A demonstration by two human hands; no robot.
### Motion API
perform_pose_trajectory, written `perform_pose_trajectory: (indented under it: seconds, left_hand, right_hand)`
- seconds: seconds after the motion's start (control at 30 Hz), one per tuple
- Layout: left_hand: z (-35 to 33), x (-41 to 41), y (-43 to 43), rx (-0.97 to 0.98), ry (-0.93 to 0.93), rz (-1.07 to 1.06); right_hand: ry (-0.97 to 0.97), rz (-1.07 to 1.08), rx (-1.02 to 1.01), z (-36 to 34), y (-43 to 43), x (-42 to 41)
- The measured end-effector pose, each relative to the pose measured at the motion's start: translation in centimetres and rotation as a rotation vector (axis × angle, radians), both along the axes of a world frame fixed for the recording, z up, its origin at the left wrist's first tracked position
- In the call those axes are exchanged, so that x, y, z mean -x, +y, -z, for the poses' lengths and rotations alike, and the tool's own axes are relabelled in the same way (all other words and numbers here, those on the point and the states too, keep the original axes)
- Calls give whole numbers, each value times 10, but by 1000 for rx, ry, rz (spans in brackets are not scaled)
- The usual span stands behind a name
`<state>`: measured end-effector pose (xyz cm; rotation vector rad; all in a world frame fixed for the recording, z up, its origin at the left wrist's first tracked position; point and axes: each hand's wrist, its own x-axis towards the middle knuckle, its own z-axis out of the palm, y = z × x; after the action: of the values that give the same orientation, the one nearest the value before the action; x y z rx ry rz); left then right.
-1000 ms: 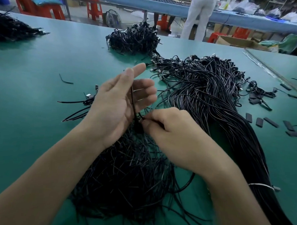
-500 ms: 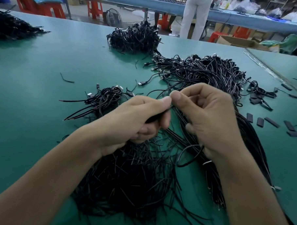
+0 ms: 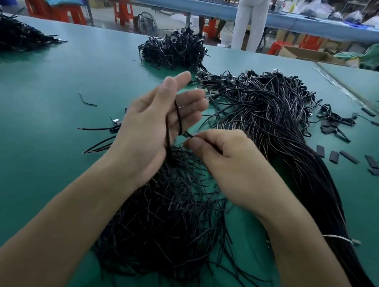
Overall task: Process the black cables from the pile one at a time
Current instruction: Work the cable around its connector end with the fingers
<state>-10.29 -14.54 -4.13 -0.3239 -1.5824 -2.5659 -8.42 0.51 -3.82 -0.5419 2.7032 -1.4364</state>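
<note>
Well, the head camera is the only view I have, so everything here comes from it. The left hand (image 3: 154, 124) is raised over the table (image 3: 45, 93) with its palm turned toward me. Its fingers and thumb are nearly straight and spread, relaxed rather than clamped on anything. One black cable (image 3: 179, 119) runs down across that palm, its long axis close to upright in the picture, and its lower part drops into the pile (image 3: 170, 218) of loose cables lying under both wrists. The right hand (image 3: 226, 166) sits just beside and below the left. It is curled, with thumb and forefinger pinching what looks like the cable's short end near the heel of the left palm. I cannot tell whether the upper part is hooked over a left finger or only leans on it.

I judge the step in hand to be getting this one cable clear of the pile. The relation that counts is this: the cable lies up and to the left of the pinch, along the left palm, while its tail leads straight down into the tangle. The right hand is nearer the end — the left is nearer the length. The long bundle (image 3: 272, 125) lies off to the right, apart from both hands.
</note>
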Motion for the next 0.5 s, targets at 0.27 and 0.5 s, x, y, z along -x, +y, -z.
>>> perform_pose_trajectory:
  seconds: [0.27, 0.5]
  left_hand:
    - [2, -11, 4, 714, -7, 84]
    - [-14, -14, -3, 289, -237, 368]
  right_hand:
    - [198, 148, 153, -7, 12, 5]
    - [204, 167, 348, -1, 14, 9]
